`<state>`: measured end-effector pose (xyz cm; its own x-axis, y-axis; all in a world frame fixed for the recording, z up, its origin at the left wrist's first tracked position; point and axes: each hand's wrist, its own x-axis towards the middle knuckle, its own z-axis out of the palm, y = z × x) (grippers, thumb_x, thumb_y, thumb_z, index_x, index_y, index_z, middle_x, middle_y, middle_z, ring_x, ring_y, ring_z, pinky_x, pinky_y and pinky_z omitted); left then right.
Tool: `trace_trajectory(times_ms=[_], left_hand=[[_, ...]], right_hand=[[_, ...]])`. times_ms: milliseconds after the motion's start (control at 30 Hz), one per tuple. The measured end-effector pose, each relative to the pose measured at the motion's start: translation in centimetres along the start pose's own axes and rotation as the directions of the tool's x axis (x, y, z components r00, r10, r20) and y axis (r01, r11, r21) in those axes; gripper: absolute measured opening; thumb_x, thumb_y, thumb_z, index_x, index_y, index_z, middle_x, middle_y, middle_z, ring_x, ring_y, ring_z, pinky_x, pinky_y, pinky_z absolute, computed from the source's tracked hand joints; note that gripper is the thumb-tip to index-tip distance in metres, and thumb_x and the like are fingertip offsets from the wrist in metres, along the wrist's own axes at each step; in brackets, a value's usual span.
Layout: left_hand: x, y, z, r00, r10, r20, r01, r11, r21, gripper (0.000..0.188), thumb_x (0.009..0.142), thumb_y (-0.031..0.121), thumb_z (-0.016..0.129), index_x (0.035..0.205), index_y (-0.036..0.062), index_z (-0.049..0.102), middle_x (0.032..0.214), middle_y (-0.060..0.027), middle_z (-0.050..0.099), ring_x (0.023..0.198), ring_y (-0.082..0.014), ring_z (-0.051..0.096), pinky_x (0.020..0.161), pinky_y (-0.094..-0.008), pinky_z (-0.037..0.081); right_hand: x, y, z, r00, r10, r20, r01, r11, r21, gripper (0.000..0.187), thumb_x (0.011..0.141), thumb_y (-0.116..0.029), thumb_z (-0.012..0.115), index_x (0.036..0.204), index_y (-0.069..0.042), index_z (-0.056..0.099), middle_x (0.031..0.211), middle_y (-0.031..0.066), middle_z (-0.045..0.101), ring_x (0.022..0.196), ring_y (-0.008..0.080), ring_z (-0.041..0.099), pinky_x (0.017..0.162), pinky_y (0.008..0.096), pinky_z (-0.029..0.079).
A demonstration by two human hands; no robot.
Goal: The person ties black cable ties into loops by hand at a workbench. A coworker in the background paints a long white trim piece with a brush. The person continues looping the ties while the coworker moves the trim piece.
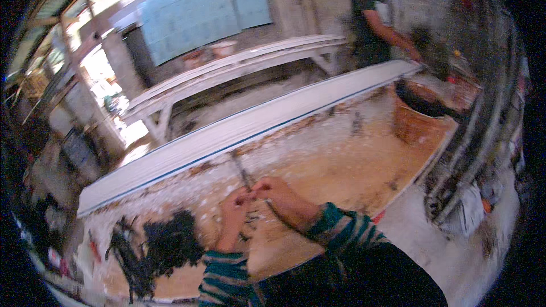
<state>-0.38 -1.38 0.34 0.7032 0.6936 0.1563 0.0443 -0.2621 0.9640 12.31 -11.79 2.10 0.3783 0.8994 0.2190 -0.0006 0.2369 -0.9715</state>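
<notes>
My left hand (232,209) and my right hand (280,195) meet above the table, fingertips pinched close together. Between them is a thin dark strand (243,171), which extends away from me past the fingers; blur hides its exact kind. Small dark bits (249,226) lie just beside my left wrist. To the left of my left forearm sits a matted heap of black strands (170,241), and a looser bundle of long black strips (129,258) lies next to it.
Beyond my hands a long white board (244,133) with a blue edge crosses the worn tan tabletop (335,176). At the right stands an orange tub (418,128) with dark contents. Another person (369,28) works past it. A pale bench (239,68) stands behind.
</notes>
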Motion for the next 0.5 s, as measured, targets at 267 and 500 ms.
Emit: trace_trajectory(times_ms=[267,500], left_hand=[[-0.8,2.1,0.9,0.978,0.191,-0.09,-0.19,0.982,0.019,0.014,0.078,0.006,0.058,0.09,-0.0006,0.061,0.071,0.0006,0.056,0.064,-0.006,0.05,0.058,-0.019,0.041],[-1.2,3.4,1.1,0.978,0.125,-0.165,-0.123,0.992,0.018,0.01,0.079,0.009,0.059,0.078,-0.0005,0.058,0.067,0.0008,0.054,0.06,-0.0074,0.048,0.053,-0.0199,0.038]], right_hand=[[0.7,1.0,-0.2,0.999,-0.032,0.016,0.03,0.997,0.065,0.011,0.075,-0.013,0.063,0.078,-0.002,0.059,0.074,0.0028,0.059,0.072,0.0096,0.053,0.068,0.0226,0.041],[1.3,2.6,-0.1,0.996,-0.069,0.063,0.074,0.994,-0.074,0.007,0.076,-0.009,0.061,0.076,-0.003,0.058,0.073,0.0021,0.058,0.071,0.0087,0.052,0.067,0.022,0.042]])
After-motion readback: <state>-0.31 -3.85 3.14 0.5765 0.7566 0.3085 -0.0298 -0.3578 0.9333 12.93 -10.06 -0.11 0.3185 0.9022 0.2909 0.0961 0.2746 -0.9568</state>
